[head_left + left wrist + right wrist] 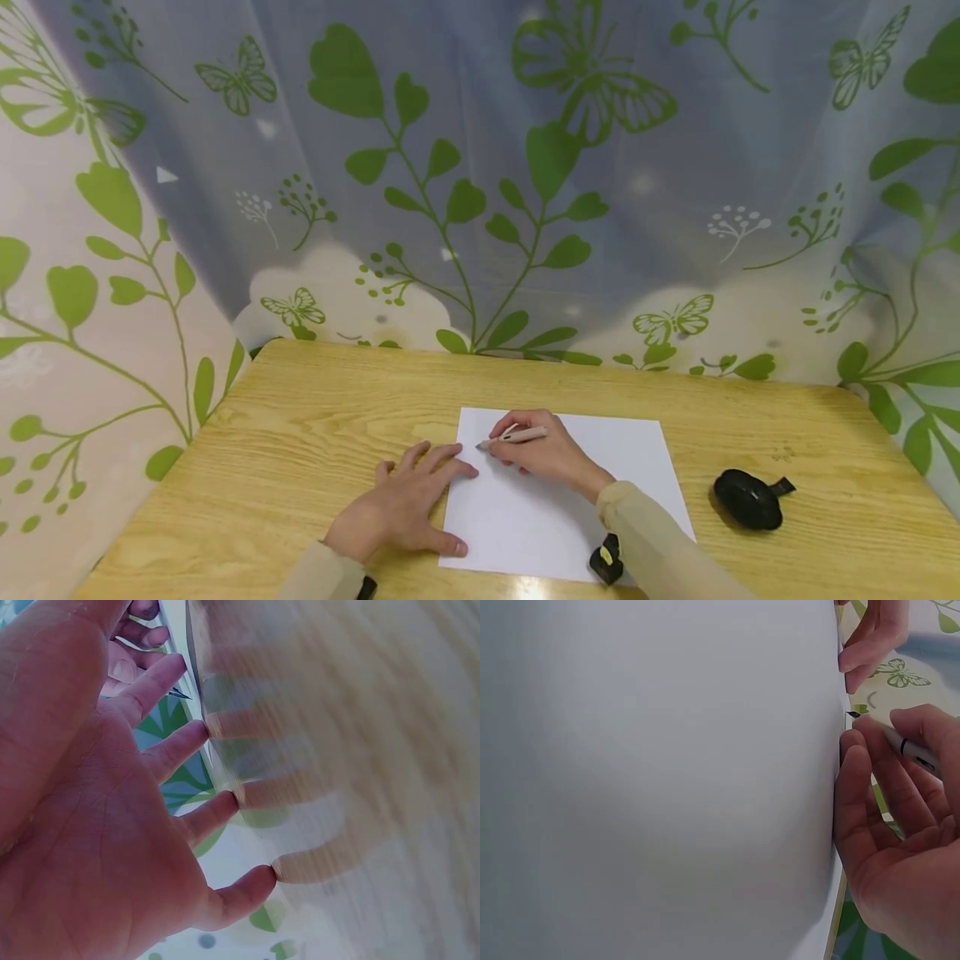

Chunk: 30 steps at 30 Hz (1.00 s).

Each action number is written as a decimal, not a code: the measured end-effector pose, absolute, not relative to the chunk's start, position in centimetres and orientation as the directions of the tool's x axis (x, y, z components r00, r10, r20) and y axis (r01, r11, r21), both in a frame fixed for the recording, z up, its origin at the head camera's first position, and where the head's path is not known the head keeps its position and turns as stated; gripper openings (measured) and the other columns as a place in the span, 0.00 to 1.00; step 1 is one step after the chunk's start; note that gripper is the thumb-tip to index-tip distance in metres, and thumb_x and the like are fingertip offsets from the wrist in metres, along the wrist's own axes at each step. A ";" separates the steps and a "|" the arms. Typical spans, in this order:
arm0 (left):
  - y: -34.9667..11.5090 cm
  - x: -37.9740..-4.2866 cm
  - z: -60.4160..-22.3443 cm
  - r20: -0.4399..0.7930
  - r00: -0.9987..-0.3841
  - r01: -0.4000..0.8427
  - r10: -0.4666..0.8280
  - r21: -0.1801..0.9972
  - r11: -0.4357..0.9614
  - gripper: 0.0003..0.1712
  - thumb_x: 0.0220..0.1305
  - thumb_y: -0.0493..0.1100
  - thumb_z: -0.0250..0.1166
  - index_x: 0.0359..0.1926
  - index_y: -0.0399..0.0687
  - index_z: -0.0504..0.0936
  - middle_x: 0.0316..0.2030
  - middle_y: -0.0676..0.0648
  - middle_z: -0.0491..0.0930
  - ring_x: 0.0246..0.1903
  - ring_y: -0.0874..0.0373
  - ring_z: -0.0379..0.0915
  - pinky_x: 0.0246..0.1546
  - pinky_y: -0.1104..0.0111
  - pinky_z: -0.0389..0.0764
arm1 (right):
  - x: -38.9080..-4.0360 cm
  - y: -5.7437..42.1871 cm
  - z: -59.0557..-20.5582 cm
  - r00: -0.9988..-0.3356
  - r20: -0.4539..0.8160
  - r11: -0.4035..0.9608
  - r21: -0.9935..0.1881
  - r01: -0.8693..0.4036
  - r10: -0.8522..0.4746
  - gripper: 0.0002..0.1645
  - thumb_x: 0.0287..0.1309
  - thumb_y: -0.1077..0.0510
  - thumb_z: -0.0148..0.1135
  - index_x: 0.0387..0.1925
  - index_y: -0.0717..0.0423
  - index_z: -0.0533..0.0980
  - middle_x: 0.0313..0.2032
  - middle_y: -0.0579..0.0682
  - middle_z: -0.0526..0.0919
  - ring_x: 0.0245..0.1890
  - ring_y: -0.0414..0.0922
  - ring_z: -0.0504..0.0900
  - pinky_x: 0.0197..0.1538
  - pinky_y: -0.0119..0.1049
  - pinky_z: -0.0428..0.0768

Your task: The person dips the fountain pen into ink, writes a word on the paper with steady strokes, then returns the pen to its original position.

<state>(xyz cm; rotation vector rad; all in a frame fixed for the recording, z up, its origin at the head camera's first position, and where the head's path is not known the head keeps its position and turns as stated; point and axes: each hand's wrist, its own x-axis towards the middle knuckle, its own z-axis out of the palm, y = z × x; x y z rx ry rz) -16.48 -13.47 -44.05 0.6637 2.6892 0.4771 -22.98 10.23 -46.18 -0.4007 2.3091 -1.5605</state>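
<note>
A blank white sheet of paper lies on the wooden table. My right hand pinches a pale fountain pen between thumb and fingers, its dark nib down at the upper left part of the sheet. In the right wrist view the pen slants between the fingers, while the side of the hand rests on the paper. Fingers spread, my left hand lies at the sheet's left edge, with thumb and index fingertips on the paper. The left wrist view shows its other fingertips touching the table.
To the right of the paper sits a glossy black oval object with a short tab. A black wrist device with a yellow mark shows under my right sleeve. Behind the table hangs a curtain printed with green leaves and butterflies.
</note>
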 end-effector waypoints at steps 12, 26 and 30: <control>-13.5 -16.5 -44.1 -0.226 -0.838 0.385 0.496 0.397 0.833 0.49 0.48 0.73 0.75 0.69 0.68 0.67 0.79 0.50 0.55 0.76 0.31 0.48 0.60 0.23 0.58 | -22.9 9.9 -46.0 -0.915 -0.104 0.402 -0.913 -0.067 -0.389 0.05 0.62 0.54 0.70 0.37 0.50 0.85 0.25 0.52 0.86 0.16 0.39 0.72 0.22 0.31 0.73; -13.5 -16.5 -44.0 -0.237 -0.840 0.373 0.488 0.400 0.837 0.49 0.48 0.72 0.76 0.68 0.69 0.67 0.79 0.51 0.55 0.76 0.30 0.48 0.60 0.22 0.57 | -22.9 9.9 -45.9 -0.915 -0.103 0.404 -0.912 -0.070 -0.390 0.05 0.62 0.54 0.69 0.36 0.51 0.84 0.23 0.53 0.84 0.15 0.38 0.71 0.21 0.30 0.71; -13.4 -16.5 -44.0 -0.236 -0.839 0.373 0.489 0.404 0.835 0.49 0.48 0.72 0.76 0.68 0.69 0.68 0.79 0.51 0.55 0.76 0.31 0.48 0.60 0.22 0.57 | -22.8 10.1 -45.7 -0.915 -0.104 0.401 -0.914 -0.067 -0.390 0.06 0.62 0.55 0.69 0.36 0.53 0.84 0.23 0.54 0.85 0.15 0.39 0.71 0.21 0.30 0.71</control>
